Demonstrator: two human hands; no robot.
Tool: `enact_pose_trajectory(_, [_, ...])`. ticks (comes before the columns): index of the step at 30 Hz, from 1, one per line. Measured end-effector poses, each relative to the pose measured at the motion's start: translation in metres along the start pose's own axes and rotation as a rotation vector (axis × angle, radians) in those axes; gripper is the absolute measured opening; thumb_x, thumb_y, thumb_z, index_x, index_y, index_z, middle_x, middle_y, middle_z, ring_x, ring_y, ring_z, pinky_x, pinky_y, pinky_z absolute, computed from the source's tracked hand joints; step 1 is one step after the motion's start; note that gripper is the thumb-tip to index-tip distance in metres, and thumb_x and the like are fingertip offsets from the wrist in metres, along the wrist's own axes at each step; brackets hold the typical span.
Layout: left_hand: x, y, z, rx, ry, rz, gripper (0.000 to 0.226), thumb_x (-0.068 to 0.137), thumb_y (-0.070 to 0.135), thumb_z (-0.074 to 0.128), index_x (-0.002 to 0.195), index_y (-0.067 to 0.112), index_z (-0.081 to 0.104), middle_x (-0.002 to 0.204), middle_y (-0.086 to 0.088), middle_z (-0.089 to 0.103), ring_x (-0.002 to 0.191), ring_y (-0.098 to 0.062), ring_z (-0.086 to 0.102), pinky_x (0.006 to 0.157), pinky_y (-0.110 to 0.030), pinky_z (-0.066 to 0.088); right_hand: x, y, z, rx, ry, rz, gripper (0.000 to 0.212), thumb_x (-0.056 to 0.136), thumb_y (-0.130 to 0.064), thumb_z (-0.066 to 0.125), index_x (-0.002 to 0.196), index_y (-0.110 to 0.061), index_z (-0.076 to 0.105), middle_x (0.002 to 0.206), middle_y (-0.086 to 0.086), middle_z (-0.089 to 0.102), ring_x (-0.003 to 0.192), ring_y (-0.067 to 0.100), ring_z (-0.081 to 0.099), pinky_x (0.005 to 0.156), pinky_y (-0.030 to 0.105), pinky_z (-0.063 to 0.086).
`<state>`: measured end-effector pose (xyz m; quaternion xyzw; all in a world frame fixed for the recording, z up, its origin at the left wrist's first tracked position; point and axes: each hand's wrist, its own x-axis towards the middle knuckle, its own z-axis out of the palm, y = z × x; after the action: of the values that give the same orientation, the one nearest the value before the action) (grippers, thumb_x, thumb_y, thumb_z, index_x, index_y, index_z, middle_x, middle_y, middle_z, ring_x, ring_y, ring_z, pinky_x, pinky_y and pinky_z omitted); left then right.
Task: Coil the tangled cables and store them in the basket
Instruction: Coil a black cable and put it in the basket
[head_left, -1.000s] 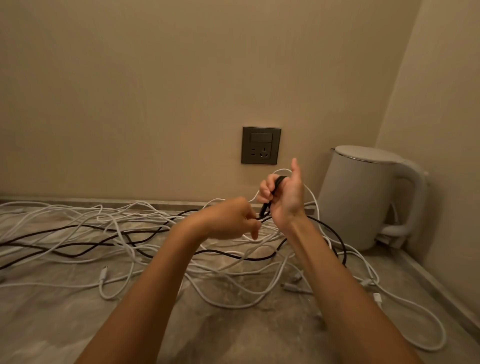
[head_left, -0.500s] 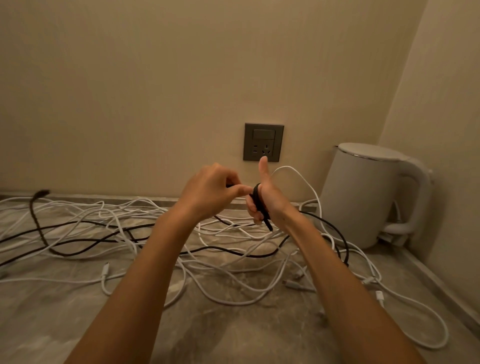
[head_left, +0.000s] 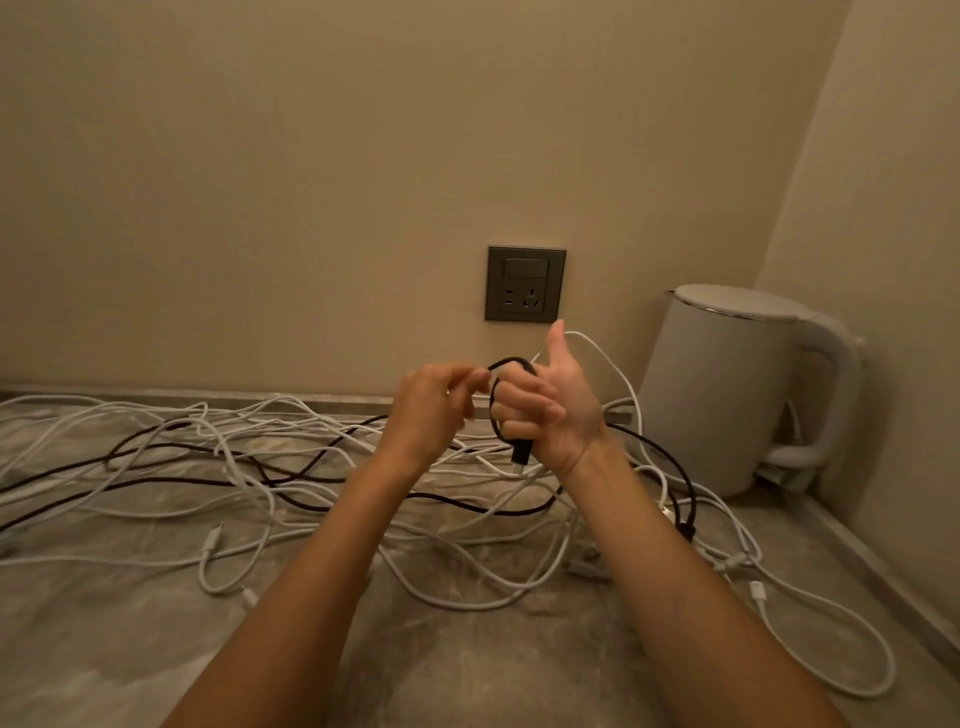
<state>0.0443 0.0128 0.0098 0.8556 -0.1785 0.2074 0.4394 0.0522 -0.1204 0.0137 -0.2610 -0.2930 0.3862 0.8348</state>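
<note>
two bare arms reach out over a grey stone counter (head_left: 467, 675). the left hand (head_left: 434, 410) pinches a thin black cable (head_left: 511, 359) with its fingertips. the right hand (head_left: 561, 410) has its thumb up, and the black cable loops round its curled fingers. the cable's black plug end (head_left: 521, 453) hangs just under that hand. long white cables (head_left: 291, 415) lie tangled on the counter, mixed with more of the black one. a white plastic kettle (head_left: 727, 395) stands in the corner. a dark grey wall socket (head_left: 525, 283) sits on the beige wall (head_left: 311, 156).
</note>
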Motion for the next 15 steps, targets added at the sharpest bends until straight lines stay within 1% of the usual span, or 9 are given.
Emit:
enact_pose_trajectory(1, [-0.001,-0.003,0.004,0.013,-0.068,-0.021,0.023,0.096,0.019,0.047,0.085,0.013,0.066,0.061,-0.007,0.059,0.047,-0.010,0.051,0.056,-0.026,0.043,0.000,-0.002,0.001,0.078,-0.007,-0.054,0.083,0.082,-0.074,0.023,0.051,-0.002,0.050,0.043,0.010,0.052,0.039,0.012,0.031,0.038,0.022,0.032])
enact_pose_trajectory(2, [-0.003,-0.004,0.009,0.033,-0.134,-0.031,0.024,0.097,0.017,0.045,0.084,0.014,0.065,0.059,-0.007,0.058,0.041,-0.005,0.048,0.052,-0.023,0.041,-0.001,-0.004,0.004,0.130,0.021,-0.112,0.080,0.082,-0.073,0.026,0.052,-0.003,0.049,0.043,0.011,0.050,0.040,0.013,0.030,0.038,0.023,0.033])
enact_pose_trajectory(3, [-0.005,-0.006,0.013,0.049,-0.191,-0.037,0.024,0.097,0.016,0.044,0.083,0.014,0.063,0.055,-0.007,0.057,0.037,-0.002,0.046,0.049,-0.021,0.040,-0.003,-0.006,0.006,0.154,0.094,-0.181,0.078,0.084,-0.073,0.025,0.051,-0.005,0.046,0.041,0.008,0.047,0.039,0.011,0.028,0.036,0.022,0.033])
enact_pose_trajectory(5, [-0.007,-0.004,0.020,0.052,-0.283,-0.048,0.026,0.097,0.014,0.043,0.081,0.008,0.062,0.049,-0.004,0.050,0.039,-0.006,0.045,0.052,-0.024,0.038,-0.005,-0.009,0.011,0.128,0.274,-0.316,0.077,0.088,-0.073,0.018,0.048,-0.010,0.041,0.039,0.001,0.038,0.034,0.008,0.028,0.033,0.017,0.028])
enact_pose_trajectory(7, [-0.007,0.000,0.022,0.076,-0.374,-0.059,0.027,0.097,0.015,0.043,0.087,0.002,0.066,0.050,0.003,0.045,0.045,-0.008,0.042,0.053,-0.027,0.034,-0.005,-0.009,0.015,0.125,0.409,-0.430,0.076,0.091,-0.070,0.017,0.048,-0.011,0.041,0.041,-0.001,0.035,0.034,0.008,0.031,0.032,0.016,0.027])
enact_pose_trajectory(9, [-0.007,0.006,0.020,0.136,-0.485,-0.054,0.029,0.097,0.019,0.044,0.090,0.004,0.068,0.052,0.008,0.044,0.045,-0.003,0.040,0.047,-0.019,0.031,-0.006,-0.009,0.015,0.122,0.477,-0.498,0.077,0.092,-0.068,0.018,0.049,-0.010,0.044,0.044,-0.001,0.035,0.036,0.009,0.031,0.034,0.016,0.027])
enact_pose_trajectory(11, [-0.008,0.013,0.016,0.159,-0.576,-0.036,0.029,0.096,0.020,0.046,0.089,0.006,0.070,0.053,0.008,0.045,0.040,0.001,0.043,0.042,-0.012,0.028,-0.005,-0.009,0.016,0.050,0.563,-0.552,0.075,0.092,-0.067,0.019,0.052,-0.009,0.045,0.046,0.000,0.036,0.039,0.010,0.031,0.037,0.017,0.028])
enact_pose_trajectory(13, [-0.008,0.020,0.011,0.177,-0.623,-0.006,0.027,0.095,0.020,0.048,0.089,0.005,0.070,0.053,0.007,0.045,0.038,0.004,0.043,0.041,-0.010,0.029,-0.005,-0.009,0.015,-0.069,0.648,-0.584,0.069,0.093,-0.065,0.019,0.059,-0.010,0.042,0.048,0.001,0.036,0.041,0.010,0.031,0.038,0.018,0.028])
enact_pose_trajectory(15, [-0.009,0.026,0.005,0.206,-0.648,0.024,0.025,0.094,0.018,0.050,0.091,0.005,0.071,0.053,0.008,0.045,0.039,0.005,0.042,0.041,-0.009,0.029,-0.006,-0.008,0.014,-0.206,0.707,-0.573,0.067,0.094,-0.064,0.017,0.060,-0.011,0.040,0.048,0.001,0.037,0.041,0.011,0.031,0.039,0.019,0.028])
